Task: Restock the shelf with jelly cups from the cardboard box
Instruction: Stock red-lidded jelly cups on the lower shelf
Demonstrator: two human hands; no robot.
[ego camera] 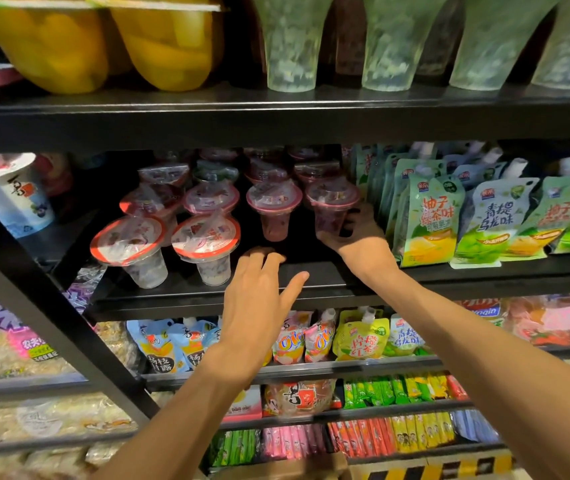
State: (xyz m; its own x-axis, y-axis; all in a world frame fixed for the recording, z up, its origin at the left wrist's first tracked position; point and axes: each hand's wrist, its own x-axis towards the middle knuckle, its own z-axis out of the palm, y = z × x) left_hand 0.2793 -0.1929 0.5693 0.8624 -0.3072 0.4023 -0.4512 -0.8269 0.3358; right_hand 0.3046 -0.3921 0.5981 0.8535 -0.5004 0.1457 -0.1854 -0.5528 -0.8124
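Observation:
Several jelly cups stand in rows on the black middle shelf (179,289). Two red-rimmed cups (127,244) sit at the front left, with pink-lidded ones behind. My right hand (356,237) grips the lower part of a purple jelly cup (330,206) at the right end of a row, beside the green pouches. Another purple cup (274,209) stands just left of it. My left hand (259,289) hovers over the shelf's front edge with fingers spread, holding nothing. A corner of the cardboard box (276,469) shows at the bottom edge.
Green drink pouches (429,220) fill the shelf right of the cups. A white tub (13,195) stands at the left. Yellow fruit tubs (51,46) and pale cups (290,46) sit on the shelf above. A black diagonal post (51,306) crosses the left. Snack packets line the lower shelves.

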